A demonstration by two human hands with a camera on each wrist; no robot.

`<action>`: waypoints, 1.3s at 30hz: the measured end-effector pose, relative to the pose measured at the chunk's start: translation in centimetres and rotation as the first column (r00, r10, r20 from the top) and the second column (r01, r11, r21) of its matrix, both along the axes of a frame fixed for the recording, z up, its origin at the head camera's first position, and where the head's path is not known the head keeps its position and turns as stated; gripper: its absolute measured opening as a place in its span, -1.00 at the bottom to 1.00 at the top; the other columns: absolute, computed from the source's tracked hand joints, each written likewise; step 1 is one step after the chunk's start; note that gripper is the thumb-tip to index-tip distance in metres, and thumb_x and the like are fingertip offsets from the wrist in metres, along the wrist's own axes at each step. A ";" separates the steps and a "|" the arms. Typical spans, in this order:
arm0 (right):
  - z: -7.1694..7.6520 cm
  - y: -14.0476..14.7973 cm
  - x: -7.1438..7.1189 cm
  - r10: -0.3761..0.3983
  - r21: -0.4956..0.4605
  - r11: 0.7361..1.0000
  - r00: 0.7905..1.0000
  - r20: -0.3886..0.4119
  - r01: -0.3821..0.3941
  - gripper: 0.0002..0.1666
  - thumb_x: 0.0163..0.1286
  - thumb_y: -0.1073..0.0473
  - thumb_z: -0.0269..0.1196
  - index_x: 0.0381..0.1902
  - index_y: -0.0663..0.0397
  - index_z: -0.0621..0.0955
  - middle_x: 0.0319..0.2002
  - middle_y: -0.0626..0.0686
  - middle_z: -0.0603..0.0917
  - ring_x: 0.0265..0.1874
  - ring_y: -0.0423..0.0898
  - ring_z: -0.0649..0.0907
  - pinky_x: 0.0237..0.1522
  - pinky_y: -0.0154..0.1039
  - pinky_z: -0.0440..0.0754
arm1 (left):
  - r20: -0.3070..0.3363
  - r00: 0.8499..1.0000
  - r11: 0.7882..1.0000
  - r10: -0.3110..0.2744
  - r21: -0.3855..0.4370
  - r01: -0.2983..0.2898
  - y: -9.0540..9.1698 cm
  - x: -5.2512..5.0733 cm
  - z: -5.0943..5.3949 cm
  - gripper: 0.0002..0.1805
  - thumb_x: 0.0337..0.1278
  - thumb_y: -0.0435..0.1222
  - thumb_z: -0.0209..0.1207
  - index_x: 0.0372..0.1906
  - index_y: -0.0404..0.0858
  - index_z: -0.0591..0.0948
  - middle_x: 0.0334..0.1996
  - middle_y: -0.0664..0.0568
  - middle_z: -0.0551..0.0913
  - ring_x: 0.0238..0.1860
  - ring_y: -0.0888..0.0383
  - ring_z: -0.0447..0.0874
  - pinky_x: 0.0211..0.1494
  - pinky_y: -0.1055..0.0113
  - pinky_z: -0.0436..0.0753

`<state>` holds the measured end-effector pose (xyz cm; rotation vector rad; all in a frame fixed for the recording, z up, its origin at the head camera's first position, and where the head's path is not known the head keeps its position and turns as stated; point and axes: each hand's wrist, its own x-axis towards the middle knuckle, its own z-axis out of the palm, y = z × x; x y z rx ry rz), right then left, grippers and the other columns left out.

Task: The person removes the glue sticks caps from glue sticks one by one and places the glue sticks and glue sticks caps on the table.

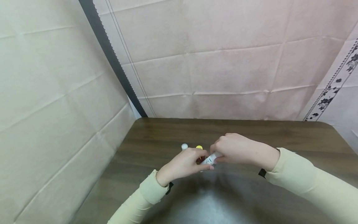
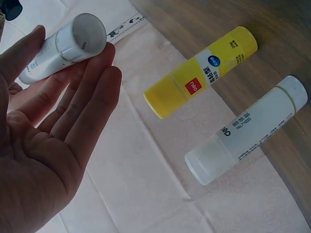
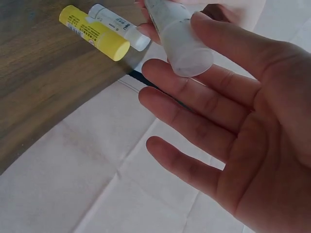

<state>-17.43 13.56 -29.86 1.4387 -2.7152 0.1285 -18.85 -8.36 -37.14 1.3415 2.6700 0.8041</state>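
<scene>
Between both hands a white glue stick is held tilted above the table. My left hand pinches its lower left end between thumb and fingers. My right hand grips the upper right end; in the right wrist view the thumb and index finger are at the translucent end of the glue stick, with the other fingers spread. Behind the left hand a yellow glue stick and a second white glue stick stand upright on the table, side by side and apart. In the head view the left hand hides their lower parts.
The brown wooden table has a glossy reflection near its front. A pale cloth hangs behind the table's back edge, and another cloth hangs along the left side.
</scene>
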 end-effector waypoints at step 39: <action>-1.2 0.8 0.6 0.078 -0.064 0.994 0.991 -0.110 -0.085 -0.61 0.03 0.33 0.56 -0.23 -0.08 0.64 -0.30 -0.19 0.65 -0.28 -0.14 0.64 -0.19 -0.17 0.63 | 0.050 0.997 0.998 -0.064 -0.001 0.064 -0.3 0.1 0.1 -0.81 0.28 -0.08 0.31 -0.19 -0.09 0.63 -0.51 0.29 0.55 -0.53 0.40 0.41 -0.45 0.56 0.45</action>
